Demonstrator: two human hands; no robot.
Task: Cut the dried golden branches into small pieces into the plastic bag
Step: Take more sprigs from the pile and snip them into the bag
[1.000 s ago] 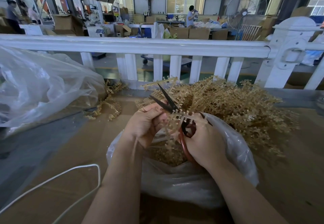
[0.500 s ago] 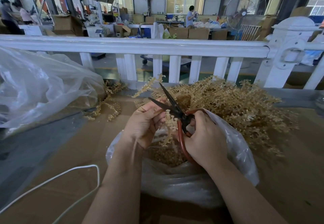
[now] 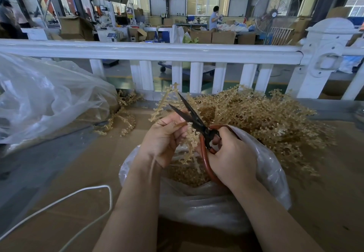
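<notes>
My left hand [image 3: 164, 139] pinches a golden branch [image 3: 167, 102] over the open clear plastic bag [image 3: 206, 202]. The branch's tips stick up past my fingers and a sprig hangs down into the bag. My right hand [image 3: 232, 157] grips the red handles of black-bladed scissors [image 3: 194, 117]. The blades are spread apart, pointing up and away, with the branch stem between them near my left fingertips. Cut golden pieces [image 3: 187, 175] lie inside the bag. A large pile of golden branches [image 3: 266, 119] sits just behind the bag.
A big crumpled clear bag [image 3: 45, 102] lies at the left with loose sprigs [image 3: 122, 121] beside it. A white cord [image 3: 59, 202] loops over the cardboard-covered table [image 3: 325, 202]. A white railing [image 3: 149, 52] runs along the far edge. People work in the hall beyond.
The scissors moved up and rightward slightly with blades still spread. The branch in my left hand has risen, its tips now higher above my fingers.
</notes>
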